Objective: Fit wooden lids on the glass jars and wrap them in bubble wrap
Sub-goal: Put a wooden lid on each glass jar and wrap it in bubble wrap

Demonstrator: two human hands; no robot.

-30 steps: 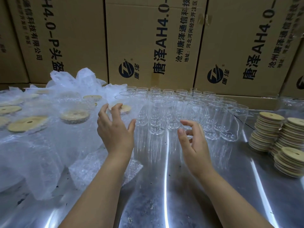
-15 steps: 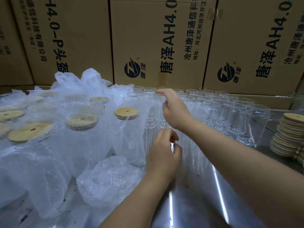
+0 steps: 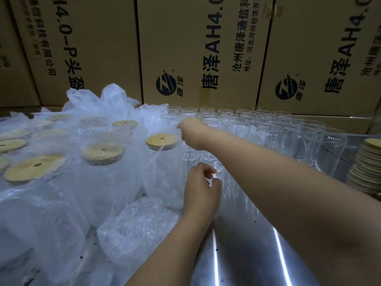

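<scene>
Two bare hands meet where wrapped stock ends and bare glass begins. The right hand, reaching across from my right, has its fingers curled in and pinching a taut edge of bubble wrap just beside the wooden lid of the nearest wrapped jar. Below it, the left hand has its fingers curled, thumb and forefinger nearly meeting, at the foot of the front row of open glass jars. From my screen I cannot tell whether they hold glass, film or nothing. The wrapped jar stands upright, touching the open jars on its right and more wrapped, lidded jars on its left, which run on to the left border of the view. A loose wad of wrap lies against its base, beside the left forearm. The open jars stand packed rim to rim, back to a wall of printed cardboard boxes close behind the last row. At far right, stacked lids are cut off by the frame edge, well apart from both hands. Bare room for moving is the shiny metal table between and under the two forearms, near my side.
</scene>
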